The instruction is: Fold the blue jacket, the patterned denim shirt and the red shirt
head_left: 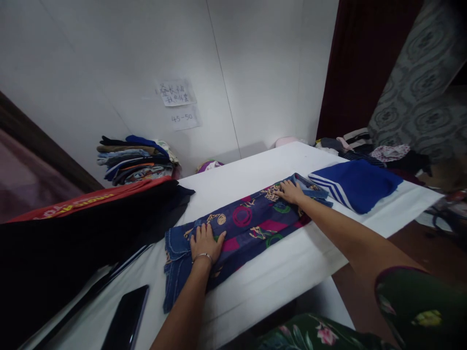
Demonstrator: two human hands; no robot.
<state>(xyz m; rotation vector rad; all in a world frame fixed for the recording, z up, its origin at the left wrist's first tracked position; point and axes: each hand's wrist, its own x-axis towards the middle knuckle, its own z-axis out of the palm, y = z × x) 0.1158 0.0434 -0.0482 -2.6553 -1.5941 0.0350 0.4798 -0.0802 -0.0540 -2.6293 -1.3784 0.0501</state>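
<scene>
A patterned garment with denim edges (251, 218) lies folded into a long strip across the white table. Dark blue cloth with magenta rings, green circles and tan motifs makes up its middle; denim shows at both ends. My left hand (206, 243), a bracelet on its wrist, rests flat near the left end with the fingers spread. Over by the far right end, my right hand (291, 191) presses on the cloth, its fingers stretched out. Neither hand grips the fabric. The kind of garment cannot be told from this fold.
Beyond the right end lies a blue cloth with white stripes (359, 184). Black and red garments (109, 223) heap up on the left, with a phone (127, 316) in front. A folded clothes stack (134, 160) stands by the wall, under paper notes (178, 95).
</scene>
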